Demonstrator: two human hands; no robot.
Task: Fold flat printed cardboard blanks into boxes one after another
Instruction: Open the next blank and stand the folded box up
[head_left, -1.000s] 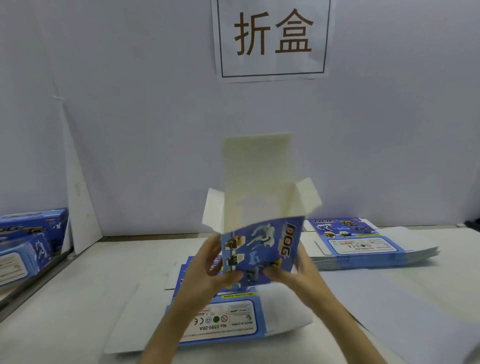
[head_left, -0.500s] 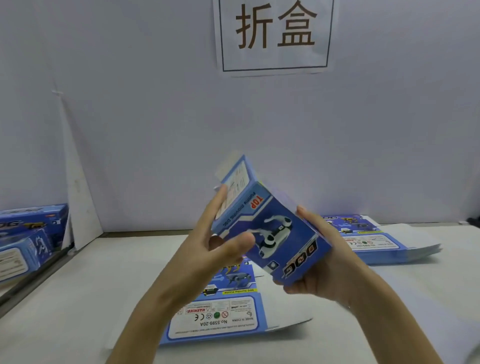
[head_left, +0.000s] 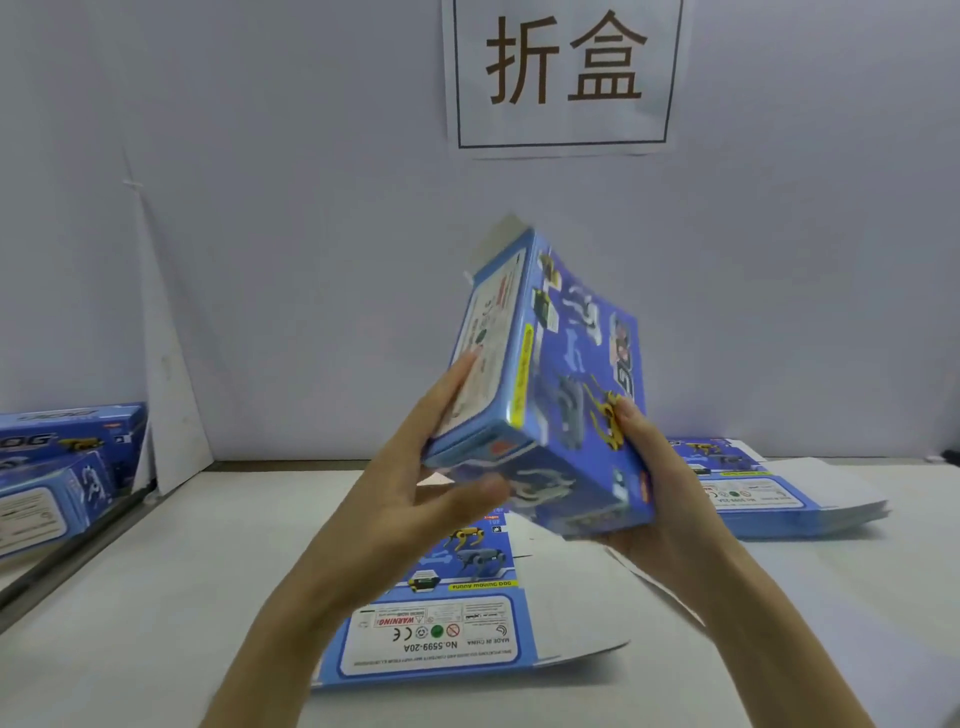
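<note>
Both hands hold a folded blue box (head_left: 566, 384), tilted in the air above the tabletop (head_left: 156, 597). The left hand (head_left: 415, 499) grips its lower left end, thumb underneath. The right hand (head_left: 660, 499) cups the lower right corner, fingers seemingly wrapped behind. A flat blank (head_left: 441, 629) lies below.

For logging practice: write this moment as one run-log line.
box: formed, tilted, aloft | left hand: grips box | right hand: grips box | flat blanks: on table
</note>
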